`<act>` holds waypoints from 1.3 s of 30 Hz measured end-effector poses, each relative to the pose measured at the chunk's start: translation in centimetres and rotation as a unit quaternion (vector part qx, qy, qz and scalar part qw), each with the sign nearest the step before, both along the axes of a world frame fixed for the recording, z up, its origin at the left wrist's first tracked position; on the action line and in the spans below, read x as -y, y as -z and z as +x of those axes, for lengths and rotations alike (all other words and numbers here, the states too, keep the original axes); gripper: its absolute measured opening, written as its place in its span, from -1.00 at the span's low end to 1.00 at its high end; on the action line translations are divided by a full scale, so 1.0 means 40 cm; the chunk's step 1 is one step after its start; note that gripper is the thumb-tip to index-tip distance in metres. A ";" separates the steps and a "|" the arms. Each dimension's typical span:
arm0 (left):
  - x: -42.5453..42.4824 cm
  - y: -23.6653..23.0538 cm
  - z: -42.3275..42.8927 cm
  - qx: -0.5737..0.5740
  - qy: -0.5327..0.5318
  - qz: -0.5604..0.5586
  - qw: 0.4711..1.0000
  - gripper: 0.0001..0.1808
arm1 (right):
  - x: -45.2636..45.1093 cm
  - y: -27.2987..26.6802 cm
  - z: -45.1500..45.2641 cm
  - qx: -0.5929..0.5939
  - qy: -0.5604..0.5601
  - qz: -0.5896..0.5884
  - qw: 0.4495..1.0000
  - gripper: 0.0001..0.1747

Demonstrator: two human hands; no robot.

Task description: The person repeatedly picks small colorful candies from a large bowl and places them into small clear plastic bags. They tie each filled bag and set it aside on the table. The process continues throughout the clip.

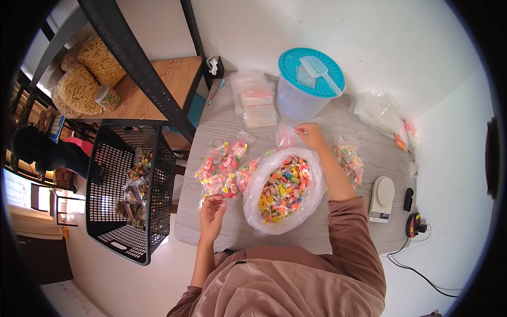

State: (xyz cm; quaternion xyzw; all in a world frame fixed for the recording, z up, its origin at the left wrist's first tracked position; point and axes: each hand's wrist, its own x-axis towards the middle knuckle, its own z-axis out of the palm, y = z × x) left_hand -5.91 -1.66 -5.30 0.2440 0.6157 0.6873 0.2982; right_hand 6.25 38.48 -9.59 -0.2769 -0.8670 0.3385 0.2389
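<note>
A large clear plastic bag [284, 190] of wrapped candies stands wide-mouthed on the grey wooden table [237, 239]. Just behind it, my right hand [311, 135] pinches the edge of a small zip bag [286, 135] with a pinkish tint. My left hand [213, 212] hovers at the near end of the filled candy bags [223, 164] on the left, fingers curled and parted, holding nothing that shows. More filled bags [349, 162] lie beyond my right forearm. Flat zip bags [255, 103] are stacked towards the wall.
A clear tub with a turquoise lid [311, 73] bears a scoop [321, 73]. At the right are a kitchen scale [382, 198], cables and crumpled plastic [376, 109]. A black basket [119, 237] holding bags stands left, below a shelf [158, 83] with snack bags. A person [51, 154] is at far left.
</note>
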 end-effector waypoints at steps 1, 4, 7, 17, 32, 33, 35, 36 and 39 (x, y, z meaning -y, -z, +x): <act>0.001 0.000 0.001 0.001 0.004 -0.001 1.000 -0.78 | 0.001 -0.006 0.004 -0.027 0.023 0.031 0.999 -0.82; 0.002 0.000 0.000 -0.010 0.009 -0.011 1.000 -0.80 | 0.043 -0.060 0.006 -0.103 0.087 -0.014 0.991 -0.81; -0.007 -0.016 0.001 0.006 0.026 0.005 1.000 -0.80 | 0.136 -0.168 0.029 -0.154 0.038 -0.123 0.980 -0.78; -0.076 -0.136 0.077 0.104 0.214 0.018 0.971 -0.62 | 0.512 -0.347 0.124 -0.080 -0.164 -0.326 0.928 -0.60; -0.031 -0.220 0.154 0.136 0.170 -0.003 0.976 -0.47 | 0.626 -0.381 0.198 -0.162 -0.074 -0.150 0.973 -0.60; -0.028 -0.219 0.159 0.138 0.148 -0.002 0.979 -0.48 | 0.635 -0.386 0.190 -0.191 -0.013 -0.062 0.980 -0.61; -0.029 -0.220 0.169 0.142 0.104 0.001 0.984 -0.51 | 0.660 -0.380 0.191 -0.218 0.031 -0.015 0.975 -0.61; -0.029 -0.216 0.174 0.144 0.100 0.009 0.984 -0.52 | 0.681 -0.369 0.205 -0.218 0.015 -0.054 0.974 -0.60; -0.032 -0.196 0.196 0.119 0.097 0.026 0.988 -0.56 | 0.728 -0.356 0.204 -0.212 -0.030 -0.171 0.962 -0.61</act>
